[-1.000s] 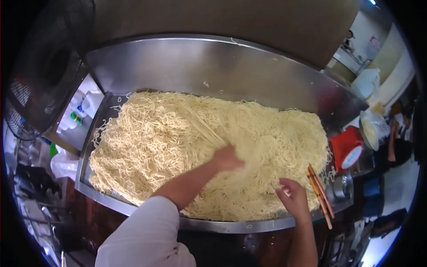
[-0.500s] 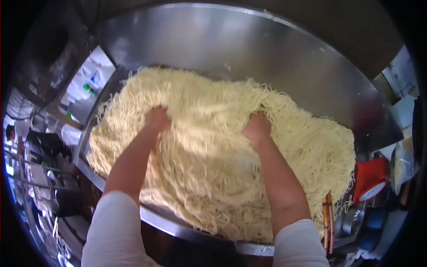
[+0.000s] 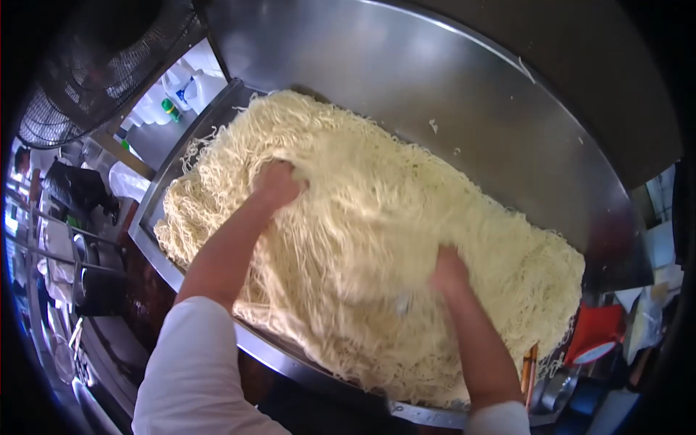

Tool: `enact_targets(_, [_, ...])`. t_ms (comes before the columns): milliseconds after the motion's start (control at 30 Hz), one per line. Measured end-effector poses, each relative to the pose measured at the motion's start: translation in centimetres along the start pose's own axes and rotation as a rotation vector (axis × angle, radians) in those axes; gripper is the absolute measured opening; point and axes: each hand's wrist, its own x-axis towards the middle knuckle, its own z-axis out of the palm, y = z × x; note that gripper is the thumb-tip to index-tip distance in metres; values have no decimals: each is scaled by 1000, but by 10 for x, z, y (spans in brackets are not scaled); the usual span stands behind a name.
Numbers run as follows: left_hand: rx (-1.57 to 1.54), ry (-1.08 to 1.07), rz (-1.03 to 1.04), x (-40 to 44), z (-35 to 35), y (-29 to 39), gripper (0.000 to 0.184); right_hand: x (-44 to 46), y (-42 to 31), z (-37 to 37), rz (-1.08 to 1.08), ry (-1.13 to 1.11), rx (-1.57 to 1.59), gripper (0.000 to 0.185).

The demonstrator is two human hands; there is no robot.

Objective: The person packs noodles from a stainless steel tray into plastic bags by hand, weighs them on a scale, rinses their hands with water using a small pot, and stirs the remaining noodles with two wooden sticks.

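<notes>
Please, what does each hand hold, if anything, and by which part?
The left hand and right hand are in the noodles; whether either holds any, and where, cannot be told.

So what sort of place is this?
Probably a commercial kitchen or noodle workshop: a huge heap of noodles fills a large metal tray, with what looks like a red scale beside it.

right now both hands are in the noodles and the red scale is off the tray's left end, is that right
No: the head view shows the red scale by the right end of the tray, not the left. The left hand and right hand are indeed in the noodles.
</notes>
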Motion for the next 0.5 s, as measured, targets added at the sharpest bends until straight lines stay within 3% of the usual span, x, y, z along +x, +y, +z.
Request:
enact_targets(33, [47, -57, -18, -8, 4, 11, 56, 30, -17, -12, 19, -50, -45, 59])
enact_targets(100, [127, -144, -28, -28, 4, 48, 53, 61, -59, -13, 156, 75, -145, 52])
enact_targets(167, [175, -162, 215, -78, 15, 52, 50, 51, -84, -7, 161, 79, -150, 55])
enact_targets(200, [135, -184, 285, -98, 10, 50, 48, 36, -88, -2, 140, 76, -138, 58])
enact_targets(300, [150, -262, 189, -93, 3, 31, 46, -27, -85, -6, 11, -153, -180, 68])
enact_targets(400, [128, -200, 213, -82, -9, 24, 42, -96, -46, 32, -275, 346, -195, 69])
enact_targets(500, [116, -177, 211, -86, -5, 27, 39, -153, -22, 11, -193, 128, -95, 71])
